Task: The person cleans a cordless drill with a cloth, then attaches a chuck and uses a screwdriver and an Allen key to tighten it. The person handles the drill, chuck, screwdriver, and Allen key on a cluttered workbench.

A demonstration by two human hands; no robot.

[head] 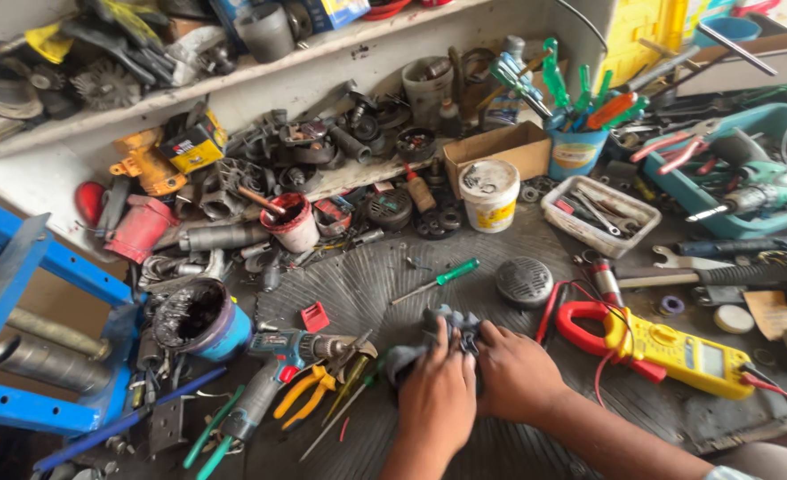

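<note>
I am gripping a grey rag [447, 324] with both hands at the 6 o'clock edge of the counter [518, 258]. My left hand [438, 391] is closing its fingers over the rag's near side; my right hand [513, 373] is pressing against it from 3 o'clock, fingers curled into the cloth. Whether anything is lying inside the rag I cannot tell. A green screwdriver [438, 280] is lying just beyond the rag at 12 o'clock. A round grille [524, 282] is sitting at 1 o'clock. A yellow clamp meter [669, 351] is resting near my right hand at 3 o'clock. A drill [291, 360] and orange pliers [304, 391] are lying at 9 o'clock.
</note>
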